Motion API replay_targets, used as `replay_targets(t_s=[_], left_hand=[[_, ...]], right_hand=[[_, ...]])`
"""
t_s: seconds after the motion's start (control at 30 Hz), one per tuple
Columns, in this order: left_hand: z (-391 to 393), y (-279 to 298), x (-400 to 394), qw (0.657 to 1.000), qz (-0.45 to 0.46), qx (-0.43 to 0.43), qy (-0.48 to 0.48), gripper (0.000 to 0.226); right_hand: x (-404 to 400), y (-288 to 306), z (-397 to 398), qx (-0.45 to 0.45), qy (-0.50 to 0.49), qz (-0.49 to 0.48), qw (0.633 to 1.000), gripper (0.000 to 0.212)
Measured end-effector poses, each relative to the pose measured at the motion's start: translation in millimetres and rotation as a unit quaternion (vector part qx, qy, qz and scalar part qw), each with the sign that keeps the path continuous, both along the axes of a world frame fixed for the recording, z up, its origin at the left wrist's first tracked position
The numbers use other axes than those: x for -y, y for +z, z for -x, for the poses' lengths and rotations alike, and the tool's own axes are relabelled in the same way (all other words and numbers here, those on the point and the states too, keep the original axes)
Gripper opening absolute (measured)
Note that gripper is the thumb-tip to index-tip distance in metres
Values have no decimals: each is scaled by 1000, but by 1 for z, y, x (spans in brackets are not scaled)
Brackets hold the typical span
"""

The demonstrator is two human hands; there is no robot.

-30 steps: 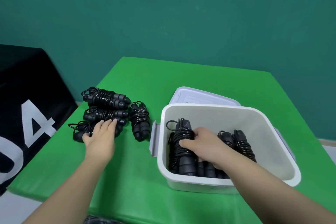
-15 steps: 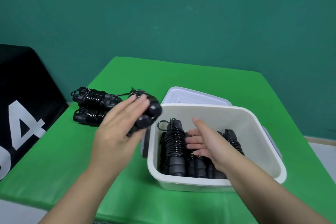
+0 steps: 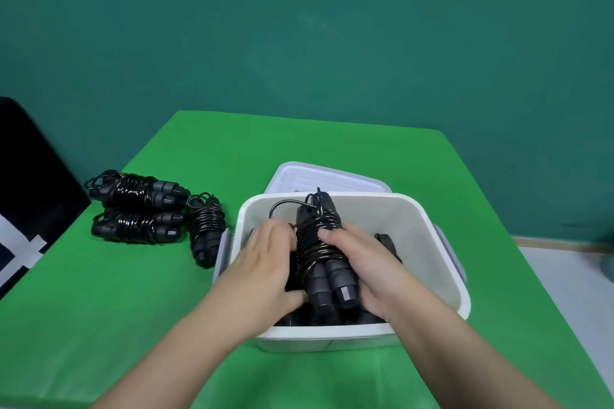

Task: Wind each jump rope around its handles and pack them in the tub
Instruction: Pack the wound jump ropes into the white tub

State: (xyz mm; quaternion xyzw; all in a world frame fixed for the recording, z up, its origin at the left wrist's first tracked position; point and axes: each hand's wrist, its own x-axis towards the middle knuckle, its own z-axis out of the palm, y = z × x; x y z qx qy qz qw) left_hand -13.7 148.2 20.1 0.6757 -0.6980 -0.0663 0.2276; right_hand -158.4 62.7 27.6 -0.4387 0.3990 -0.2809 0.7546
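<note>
Two hands are gripping one wound jump rope (image 3: 320,242) over the white tub (image 3: 428,242); the left hand (image 3: 262,262) is curling round its left side, the right hand (image 3: 360,262) round its right; three wound ropes (image 3: 139,209) are lying on the green table (image 3: 99,309) left of the tub; more are sitting inside the tub; its lid (image 3: 332,176) is lying just behind.

- The wound ropes at the tub (image 3: 428,236) bottom are mostly hidden by the left hand (image 3: 262,262), the right hand (image 3: 368,269) and the held jump rope (image 3: 324,249).
- The lid (image 3: 319,176) is half covered by the tub.
- The black panel (image 3: 30,183) is cut off by the left edge.
</note>
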Motion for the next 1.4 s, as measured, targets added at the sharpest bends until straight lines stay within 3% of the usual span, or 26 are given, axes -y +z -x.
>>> replay_targets(t_s=[0.17,0.27,0.33,0.43,0.6,0.8,0.93,1.03,1.1,1.23,1.33,1.4], left_hand=[[5,6,3,993,-61,99,28,46],[4,9,8,978,-144,149,1,60],[3,9,11,969,-182,164,-15,55],[3,8,10,972,-182,145,-14,46],[4,4,10,978,-152,139,8,36],[6,-1,12,982,-124,142,18,31],[3,-3,12,984,-101,145,9,42],[1,-4,11,992,-37,122,7,25],[1,-2,9,994,-29,100,16,34],[-1,-10,11,993,-27,112,17,53],[-5,-8,12,987,-37,156,1,64],[-8,-2,10,990,-30,136,-18,61]], right_hand=[[-3,-3,0,-19,-31,27,999,30],[0,-4,3,-54,-86,48,994,30],[4,-3,9,-102,-98,81,987,35],[8,-1,21,-211,-48,146,965,46],[9,-2,28,-354,16,204,913,40],[4,2,3,-462,60,252,848,52],[-2,1,-22,-434,98,231,865,49],[-3,-1,-23,-410,102,192,886,42],[-2,-3,-21,-412,93,183,888,38],[-3,1,-15,-410,132,233,872,9],[-6,3,-15,-411,174,280,850,9],[-6,-3,-15,-422,197,311,828,20]])
